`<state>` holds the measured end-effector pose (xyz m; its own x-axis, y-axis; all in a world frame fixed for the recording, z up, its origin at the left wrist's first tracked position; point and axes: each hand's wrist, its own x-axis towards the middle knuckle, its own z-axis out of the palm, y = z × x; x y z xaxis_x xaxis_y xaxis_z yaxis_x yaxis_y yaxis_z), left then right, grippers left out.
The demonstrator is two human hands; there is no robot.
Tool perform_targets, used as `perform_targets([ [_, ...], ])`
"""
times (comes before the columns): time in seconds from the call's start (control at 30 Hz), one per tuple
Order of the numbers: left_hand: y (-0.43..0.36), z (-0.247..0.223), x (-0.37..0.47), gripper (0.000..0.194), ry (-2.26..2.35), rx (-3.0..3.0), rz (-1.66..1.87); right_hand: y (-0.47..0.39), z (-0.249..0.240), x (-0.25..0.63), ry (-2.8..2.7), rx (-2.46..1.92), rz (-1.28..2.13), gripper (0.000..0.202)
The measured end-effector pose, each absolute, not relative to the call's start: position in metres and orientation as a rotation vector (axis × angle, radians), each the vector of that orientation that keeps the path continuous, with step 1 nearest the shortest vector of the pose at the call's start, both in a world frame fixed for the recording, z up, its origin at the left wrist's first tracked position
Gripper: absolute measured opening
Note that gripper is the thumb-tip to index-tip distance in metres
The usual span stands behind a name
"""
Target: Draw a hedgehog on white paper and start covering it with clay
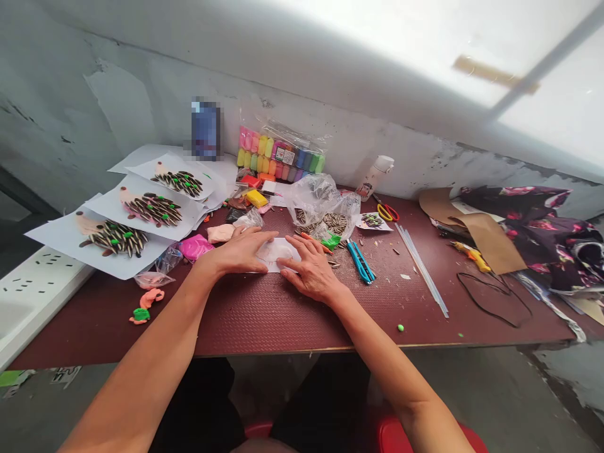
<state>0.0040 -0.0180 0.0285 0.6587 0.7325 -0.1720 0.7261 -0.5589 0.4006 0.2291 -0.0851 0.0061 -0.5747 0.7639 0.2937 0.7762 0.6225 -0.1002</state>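
A small white paper [274, 261] with a faint drawn outline lies on the dark red table [278, 314]. On its left side rests my left hand [243, 250], fingers apart. My right hand [311, 265] touches the paper's right side, its fingers spread too. Beyond the right hand are sunflower seeds [333, 223] in a clear plastic bag [314, 192] and a bit of green clay [331, 241]. Pale pink clay [220, 233] sits just past my left hand. A teal utility knife [361, 261] lies to the right of my right hand.
Sheets with seed hedgehogs [111, 255] are at the left, beside a white power strip [28, 296]. Clay packs [283, 154] and a white bottle [376, 176] stand by the wall. Scissors [387, 211], clear sticks [425, 274] and a yellow glue gun [476, 258] lie at the right.
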Motion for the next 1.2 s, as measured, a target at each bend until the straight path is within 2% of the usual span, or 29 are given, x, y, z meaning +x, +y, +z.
perform_targets([
  [1.2, -0.02, 0.032, 0.005, 0.088, 1.155, 2.424, -0.014, -0.085, 0.003, 0.23, -2.564, -1.213, -0.048, 0.027],
])
